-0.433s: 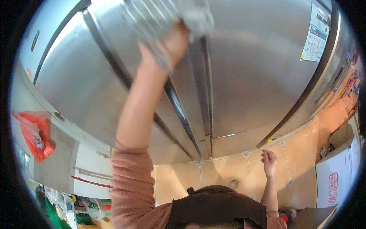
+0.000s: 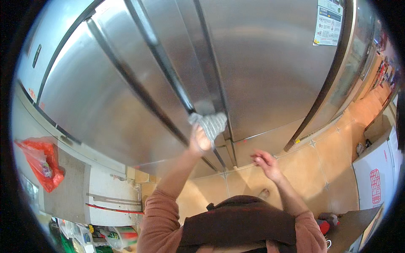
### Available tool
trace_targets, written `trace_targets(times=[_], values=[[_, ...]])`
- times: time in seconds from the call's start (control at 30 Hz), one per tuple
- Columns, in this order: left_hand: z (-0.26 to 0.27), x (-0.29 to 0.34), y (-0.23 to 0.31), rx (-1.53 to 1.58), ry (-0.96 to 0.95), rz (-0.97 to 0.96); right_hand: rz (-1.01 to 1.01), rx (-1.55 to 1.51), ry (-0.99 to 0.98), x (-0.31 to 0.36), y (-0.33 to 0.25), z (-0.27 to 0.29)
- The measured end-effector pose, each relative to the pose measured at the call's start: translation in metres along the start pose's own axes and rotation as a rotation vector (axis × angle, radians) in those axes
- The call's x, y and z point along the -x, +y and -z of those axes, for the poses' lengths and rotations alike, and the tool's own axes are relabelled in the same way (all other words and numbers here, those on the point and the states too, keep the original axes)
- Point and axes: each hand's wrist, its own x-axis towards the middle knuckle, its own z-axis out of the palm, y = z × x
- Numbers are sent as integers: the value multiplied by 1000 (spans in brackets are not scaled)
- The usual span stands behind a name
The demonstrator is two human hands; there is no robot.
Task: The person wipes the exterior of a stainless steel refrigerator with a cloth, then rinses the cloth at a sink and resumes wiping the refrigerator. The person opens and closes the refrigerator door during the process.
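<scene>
In my left hand (image 2: 200,139) is a grey striped cloth (image 2: 212,125), blurred at its edges by motion. It lies against the lower middle of a large brushed-metal door panel (image 2: 270,80), over the dark vertical strips (image 2: 168,78) that run down the metal. My left fingers close on the cloth and are partly hidden by it. To the right, my right hand (image 2: 267,163) hangs in the air in front of the panel's bottom edge, fingers loosely curled and apart. I see nothing in it.
A red plastic bag (image 2: 45,166) hangs at the left beside a white cabinet (image 2: 110,189). A printed sheet (image 2: 328,23) is stuck on the metal at the upper right. At the right stands a white box (image 2: 376,173) on the tan tiled floor (image 2: 295,168).
My left hand and the cloth have come down from high on the metal panel to its lower part. My right hand has risen and moved left. The view has shifted slightly.
</scene>
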Motion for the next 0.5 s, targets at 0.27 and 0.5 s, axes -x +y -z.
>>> trace_targets(times=[0.27, 0.5], values=[[-67, 53, 90, -673, -30, 58, -126, -500, 76, -50, -37, -97], [31, 33, 128, -1202, 270, -211, 1006, 564, 495, -136, -215, -73]])
